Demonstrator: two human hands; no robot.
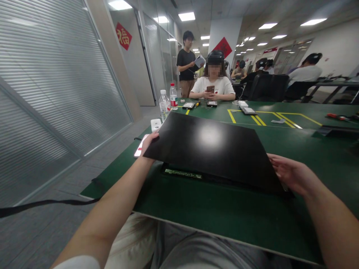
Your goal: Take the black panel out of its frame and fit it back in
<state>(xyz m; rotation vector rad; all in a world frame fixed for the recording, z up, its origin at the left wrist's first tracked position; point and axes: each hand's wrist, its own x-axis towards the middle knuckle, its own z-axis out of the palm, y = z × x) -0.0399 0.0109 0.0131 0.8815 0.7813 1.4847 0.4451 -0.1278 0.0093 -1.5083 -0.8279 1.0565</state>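
Note:
A large black display panel (207, 149), glossy with a round light reflection, is held tilted above the green table. My left hand (150, 144) is closed on its left edge, thumb on top and the other fingers hidden beneath. At the right edge, my right hand (291, 172) grips the panel with its fingers partly behind it. Under the near edge of the panel shows a narrow green circuit board (183, 173) along a dark part, mostly covered. A phone with a lit screen (139, 147) lies just beside my left hand.
Behind the panel stand a clear bottle (164, 102), a red-capped bottle (173, 98) and a white case (155, 124). Hard drives (248, 110) lie farther back on the table (218, 220). A person (214, 84) sits opposite with a phone. Red-handled tools (336, 117) lie right.

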